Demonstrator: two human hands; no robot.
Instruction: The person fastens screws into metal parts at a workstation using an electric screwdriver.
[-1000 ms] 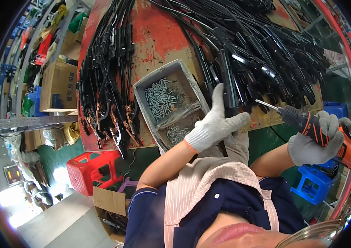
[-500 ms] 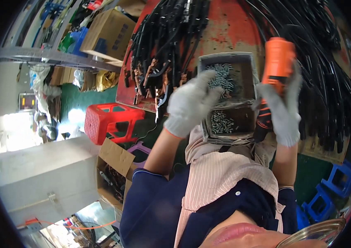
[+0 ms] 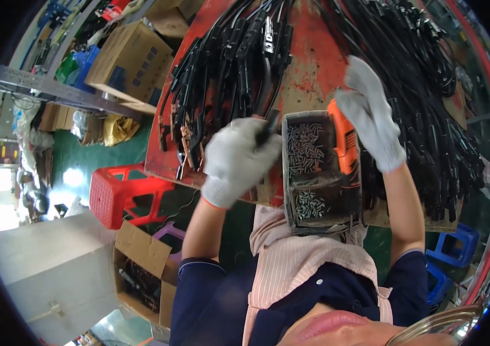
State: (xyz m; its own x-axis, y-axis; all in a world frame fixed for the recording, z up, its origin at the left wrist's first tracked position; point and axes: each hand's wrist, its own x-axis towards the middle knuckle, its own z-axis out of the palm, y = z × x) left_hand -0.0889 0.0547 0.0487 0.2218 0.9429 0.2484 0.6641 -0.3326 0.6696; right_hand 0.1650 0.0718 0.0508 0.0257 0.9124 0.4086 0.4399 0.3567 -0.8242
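Note:
My left hand (image 3: pixel 238 158), in a white knit glove, is closed on a black cable (image 3: pixel 264 135), whose dark end shows between thumb and fingers. On the right, my gloved right hand (image 3: pixel 373 112) has its fingers stretched out and apart, holding nothing. An orange and black power screwdriver (image 3: pixel 346 141) rests in the right side of a grey divided bin (image 3: pixel 286 199), just beside that hand. Small screws (image 3: pixel 305 147) fill part of the bin's far compartment. More short screws (image 3: pixel 310 205) lie in the near one.
Bundles of black cables (image 3: pixel 239 63) with bare copper ends cover the red table (image 3: pixel 308 81) at left; more black cables (image 3: pixel 423 127) lie at right. A red stool (image 3: pixel 112 196) and an open carton (image 3: pixel 144 259) stand at the left, blue stools (image 3: pixel 455 245) at the right.
The power screwdriver has gone from my right hand into the bin, and that hand has opened. My left hand has moved from over the screws leftward to a black cable.

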